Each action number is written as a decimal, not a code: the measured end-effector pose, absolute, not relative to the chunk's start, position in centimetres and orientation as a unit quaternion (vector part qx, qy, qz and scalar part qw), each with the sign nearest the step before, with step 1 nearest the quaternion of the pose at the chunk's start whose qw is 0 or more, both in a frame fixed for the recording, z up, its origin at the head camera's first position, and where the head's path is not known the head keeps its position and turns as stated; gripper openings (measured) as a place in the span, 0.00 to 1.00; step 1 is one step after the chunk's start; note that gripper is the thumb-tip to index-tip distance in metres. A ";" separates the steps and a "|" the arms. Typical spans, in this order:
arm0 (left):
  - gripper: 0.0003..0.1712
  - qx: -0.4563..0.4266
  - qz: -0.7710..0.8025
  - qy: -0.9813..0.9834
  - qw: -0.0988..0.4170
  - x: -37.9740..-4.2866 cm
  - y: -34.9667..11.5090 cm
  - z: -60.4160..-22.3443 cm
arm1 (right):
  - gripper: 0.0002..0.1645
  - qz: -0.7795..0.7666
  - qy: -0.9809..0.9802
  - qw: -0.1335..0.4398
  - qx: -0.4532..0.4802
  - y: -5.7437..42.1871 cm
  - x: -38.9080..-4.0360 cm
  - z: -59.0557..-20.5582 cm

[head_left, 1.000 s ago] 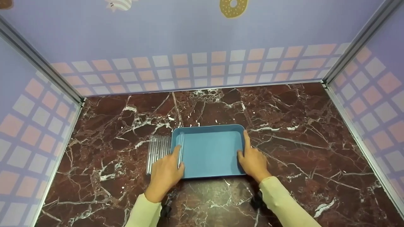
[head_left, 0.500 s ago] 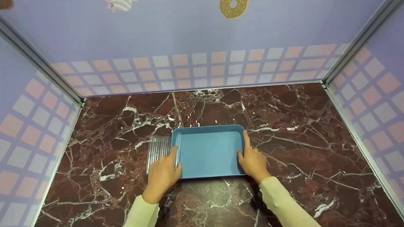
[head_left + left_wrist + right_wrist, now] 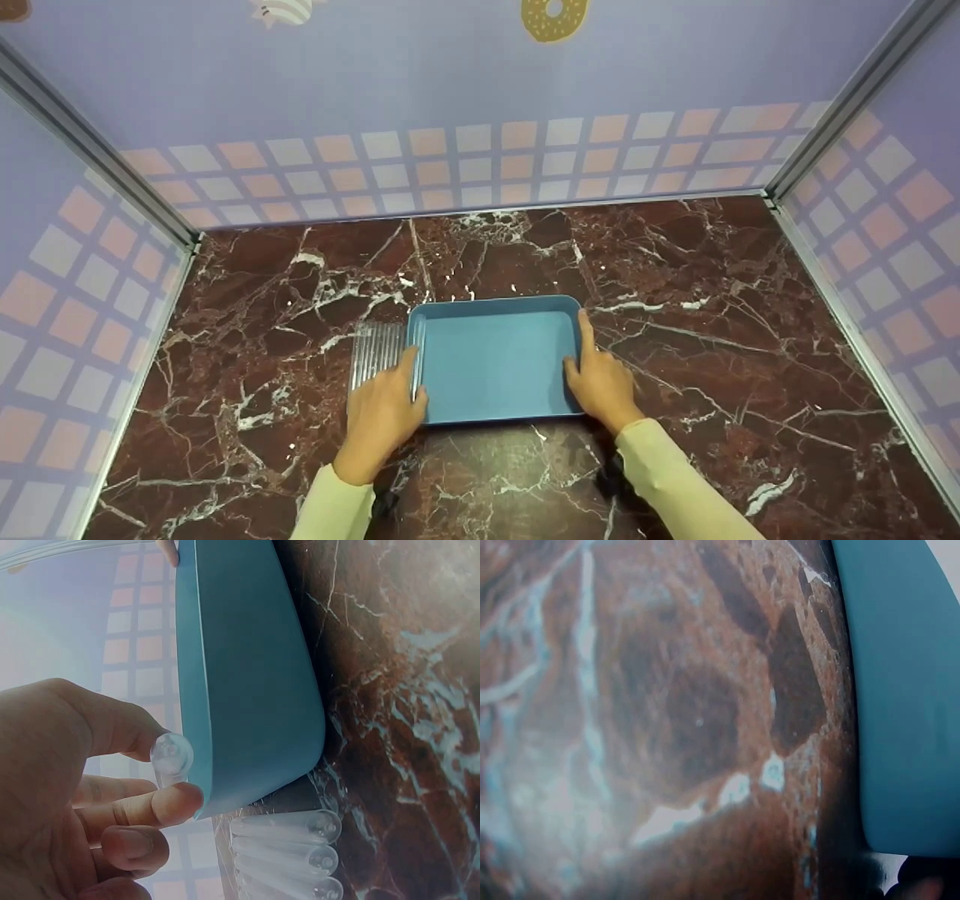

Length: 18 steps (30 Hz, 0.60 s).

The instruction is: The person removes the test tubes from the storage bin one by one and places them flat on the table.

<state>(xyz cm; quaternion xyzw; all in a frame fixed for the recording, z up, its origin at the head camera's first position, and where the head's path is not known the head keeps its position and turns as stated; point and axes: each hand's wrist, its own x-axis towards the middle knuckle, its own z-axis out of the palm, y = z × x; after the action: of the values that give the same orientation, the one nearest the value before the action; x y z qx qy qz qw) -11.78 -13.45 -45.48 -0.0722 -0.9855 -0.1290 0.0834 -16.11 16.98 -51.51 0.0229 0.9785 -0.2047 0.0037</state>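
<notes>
A blue rectangular tray (image 3: 495,367) lies on the marbled surface in the head view. My left hand (image 3: 381,412) pinches a clear test tube (image 3: 419,337) lengthwise along the tray's left wall. In the left wrist view the tube's rounded end (image 3: 171,756) shows between thumb and finger, close to the tray rim (image 3: 204,682). My right hand (image 3: 604,381) grips the tray's right wall, thumb on the inside and index finger along the outside. Left of the tray, several more clear test tubes (image 3: 375,349) lie side by side, partly hidden by my left hand.
Dark red marbled tabletop (image 3: 735,360) stretches around the tray. A lilac back wall (image 3: 420,82) with pink and white squares stands behind it, and side panels close off left and right.
My left hand has shifted slightly left with the test tube, from over the tray's inside to its left wall. The right hand and the tray stay in place.
</notes>
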 end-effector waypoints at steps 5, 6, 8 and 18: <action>0.31 -0.075 -0.129 -0.985 0.086 -11.8 -13.7 -45.5 | 0.45 -0.206 0.978 -0.003 0.023 17.0 -16.1 -51.5; 0.31 -0.075 -0.129 -0.985 0.088 -11.8 -13.7 -45.5 | 0.45 -0.205 0.979 -0.003 0.023 17.0 -16.1 -51.5; 0.31 -0.076 -0.127 -0.984 0.095 -11.8 -13.8 -45.6 | 0.46 -0.204 0.979 -0.002 0.024 17.0 -16.2 -51.5; 0.30 -0.080 -0.118 -0.983 0.115 -11.6 -14.1 -45.7 | 0.47 -0.198 0.980 0.015 0.026 16.9 -16.4 -51.4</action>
<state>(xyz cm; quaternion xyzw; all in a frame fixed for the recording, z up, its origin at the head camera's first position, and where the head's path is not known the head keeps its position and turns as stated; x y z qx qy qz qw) -11.56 -14.15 -45.68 -0.0798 -0.9831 -0.1180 0.1146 -16.35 16.89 -51.41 0.0257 0.9798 -0.1980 0.0150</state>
